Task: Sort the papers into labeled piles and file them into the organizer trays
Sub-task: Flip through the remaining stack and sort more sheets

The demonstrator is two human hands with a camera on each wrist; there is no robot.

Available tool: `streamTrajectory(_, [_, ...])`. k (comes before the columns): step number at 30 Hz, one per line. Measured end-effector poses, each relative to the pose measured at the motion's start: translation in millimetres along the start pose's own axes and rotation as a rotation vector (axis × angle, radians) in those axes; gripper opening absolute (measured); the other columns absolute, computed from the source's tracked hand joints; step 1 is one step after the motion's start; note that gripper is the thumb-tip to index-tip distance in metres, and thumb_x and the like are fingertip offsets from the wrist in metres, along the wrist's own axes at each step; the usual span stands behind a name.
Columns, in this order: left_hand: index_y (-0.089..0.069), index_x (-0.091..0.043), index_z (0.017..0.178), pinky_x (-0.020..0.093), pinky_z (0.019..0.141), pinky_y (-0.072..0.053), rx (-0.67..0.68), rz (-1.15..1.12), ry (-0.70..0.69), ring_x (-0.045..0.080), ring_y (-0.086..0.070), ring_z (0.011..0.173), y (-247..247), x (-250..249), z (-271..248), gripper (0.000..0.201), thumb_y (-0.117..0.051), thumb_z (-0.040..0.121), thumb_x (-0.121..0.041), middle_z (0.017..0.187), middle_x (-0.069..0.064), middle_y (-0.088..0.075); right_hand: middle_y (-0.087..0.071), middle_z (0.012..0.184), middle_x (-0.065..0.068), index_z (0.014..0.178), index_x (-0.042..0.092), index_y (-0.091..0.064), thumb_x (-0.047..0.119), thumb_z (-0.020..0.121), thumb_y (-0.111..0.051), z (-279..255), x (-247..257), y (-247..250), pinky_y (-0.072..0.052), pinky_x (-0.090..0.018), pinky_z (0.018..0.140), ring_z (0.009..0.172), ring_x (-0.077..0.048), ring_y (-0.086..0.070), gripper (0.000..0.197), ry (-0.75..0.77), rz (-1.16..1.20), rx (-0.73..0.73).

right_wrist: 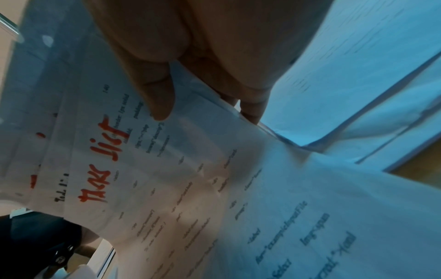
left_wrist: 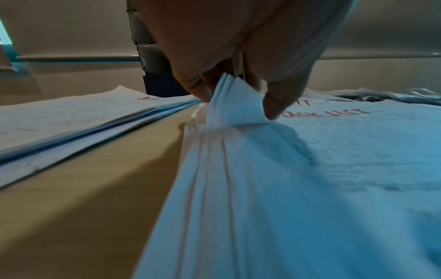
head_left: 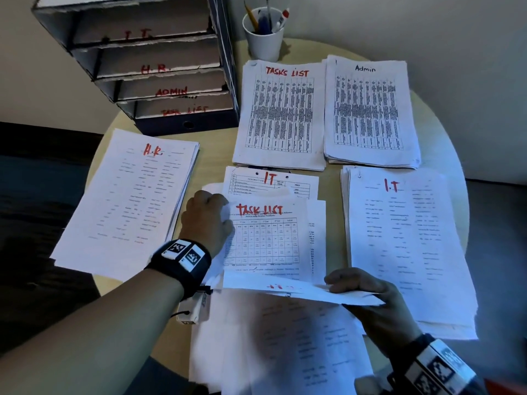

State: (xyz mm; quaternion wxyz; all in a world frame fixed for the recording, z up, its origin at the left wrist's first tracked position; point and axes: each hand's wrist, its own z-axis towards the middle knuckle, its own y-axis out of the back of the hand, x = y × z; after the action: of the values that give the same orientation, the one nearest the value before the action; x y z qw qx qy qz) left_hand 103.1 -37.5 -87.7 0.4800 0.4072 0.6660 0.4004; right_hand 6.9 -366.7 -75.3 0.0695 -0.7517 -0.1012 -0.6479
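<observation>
Your left hand (head_left: 206, 216) pinches the upper left corner of the unsorted stack (head_left: 273, 243) in the middle of the tabletop (head_left: 212, 155), thumb on top and fingers curled beneath the lifted sheets, whose top page reads "TASK LIST". Your right hand (head_left: 370, 303) grips the stack's near edge, thumb above and fingers underneath, raising several sheets off a page below. Around it lie four labeled piles: the H.R. pile (head_left: 128, 201) to the left, the TASKS LIST pile (head_left: 281, 115) and the Admin pile (head_left: 369, 112) at the back, the I.T pile (head_left: 407, 246) to the right. The organizer (head_left: 159, 67) stands at the back left, its four trays marked I.T., H.R., ADMIN and TASK LIST; no papers show in their openings. A white cup (head_left: 263, 35) beside it holds pens and a pencil.
</observation>
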Motion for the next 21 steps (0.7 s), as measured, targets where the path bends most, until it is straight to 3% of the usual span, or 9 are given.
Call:
streamTrajectory(3, [-0.069, -0.012, 0.094, 0.041, 0.072, -0.046, -0.086, 0.024, -0.056, 0.038, -0.056, 0.096, 4.2, 3.7, 0.4, 0.013, -0.072, 0.084, -0.02, 0.101, 0.012, -0.06, -0.074, 0.098, -0.002, 0.075, 0.019, -0.077, 0.045, 0.068, -0.079, 0.5, -1.6, 0.0, -0.051, -0.021, 0.071, 0.091, -0.021, -0.07, 0.028, 0.005, -0.01, -0.007])
streamTrajectory(6, [-0.07, -0.01, 0.092, 0.037, 0.069, -0.045, -0.097, 0.022, -0.138, 0.038, -0.059, 0.089, 8.5, 10.0, 1.6, 0.017, -0.06, 0.093, -0.024, 0.092, 0.013, -0.062, -0.074, 0.099, -0.004, 0.076, 0.019, -0.077, 0.058, 0.07, -0.077, -0.2, 0.6, 0.5, -0.052, -0.022, 0.071, 0.092, -0.023, -0.069, 0.039, 0.002, -0.018, -0.01])
streamTrajectory(8, [-0.071, -0.007, 0.106, 0.035, 0.078, -0.048, -0.099, -0.041, -0.166, 0.037, -0.061, 0.093, 11.0, 12.6, -0.1, 0.017, -0.06, 0.094, -0.014, 0.101, 0.016, -0.062, -0.074, 0.099, -0.003, 0.076, 0.021, -0.077, 0.047, 0.072, -0.08, -0.5, 0.3, 1.1, -0.052, -0.024, 0.072, 0.093, -0.023, -0.069, 0.027, 0.004, -0.03, -0.009])
streamTrajectory(10, [-0.068, -0.007, 0.121, 0.036, 0.087, -0.048, -0.099, -0.078, -0.156, 0.038, -0.062, 0.099, 14.5, 13.2, -1.6, 0.029, -0.06, 0.093, -0.007, 0.113, 0.018, -0.062, -0.074, 0.099, -0.002, 0.075, 0.023, -0.077, 0.021, 0.074, -0.078, -1.1, -2.8, 2.4, -0.052, -0.025, 0.073, 0.093, -0.023, -0.069, 0.002, 0.015, -0.044, 0.002])
streamTrajectory(12, [-0.068, -0.007, 0.119, 0.039, 0.088, -0.049, -0.092, -0.09, -0.141, 0.04, -0.062, 0.099, 16.3, 14.4, -0.6, 0.027, -0.06, 0.094, -0.008, 0.111, 0.018, -0.065, -0.074, 0.099, -0.004, 0.075, 0.023, -0.077, 0.009, 0.075, -0.075, -1.9, -6.8, 3.8, -0.052, -0.026, 0.074, 0.094, -0.024, -0.069, 0.014, 0.018, -0.062, 0.011])
streamTrajectory(14, [-0.07, -0.008, 0.107, 0.04, 0.082, -0.052, -0.076, -0.096, -0.128, 0.04, -0.062, 0.094, 17.9, 16.1, 1.3, 0.016, -0.062, 0.094, -0.011, 0.102, 0.016, -0.068, -0.074, 0.1, -0.006, 0.075, 0.022, -0.077, 0.007, 0.076, -0.076, -1.6, -6.2, 3.2, -0.053, -0.027, 0.074, 0.094, -0.026, -0.069, 0.014, 0.012, -0.036, 0.011])
streamTrajectory(16, [-0.069, -0.009, 0.097, 0.04, 0.076, -0.051, -0.068, -0.097, -0.119, 0.038, -0.061, 0.087, 20.6, 16.3, 3.0, 0.011, -0.062, 0.095, -0.017, 0.092, 0.013, -0.068, -0.073, 0.1, -0.007, 0.076, 0.02, -0.077, 0.021, 0.077, -0.079, -2.0, -1.7, 0.9, -0.054, -0.027, 0.074, 0.095, -0.028, -0.068, 0.003, 0.007, -0.005, 0.01])
streamTrajectory(18, [-0.065, -0.007, 0.091, 0.037, 0.069, -0.049, -0.061, -0.083, -0.126, 0.035, -0.059, 0.079, 22.9, 15.3, 5.0, 0.017, -0.06, 0.097, -0.022, 0.084, 0.009, -0.067, -0.074, 0.099, -0.007, 0.076, 0.019, -0.078, 0.039, 0.073, -0.081, -2.1, -0.5, 0.7, -0.054, -0.026, 0.073, 0.095, -0.027, -0.068, 0.02, -0.004, -0.003, -0.007])
streamTrajectory(21, [-0.052, -0.009, 0.077, 0.031, 0.06, -0.038, -0.079, -0.035, -0.164, 0.031, -0.052, 0.065, 25.7, 14.6, 5.8, 0.031, -0.055, 0.1, -0.03, 0.066, 0.002, -0.051, -0.073, 0.1, -0.007, 0.076, 0.019, -0.078, 0.049, 0.071, -0.081, -1.9, 1.4, -0.2, -0.055, -0.026, 0.074, 0.095, -0.028, -0.068, 0.031, -0.01, 0.005, -0.013])
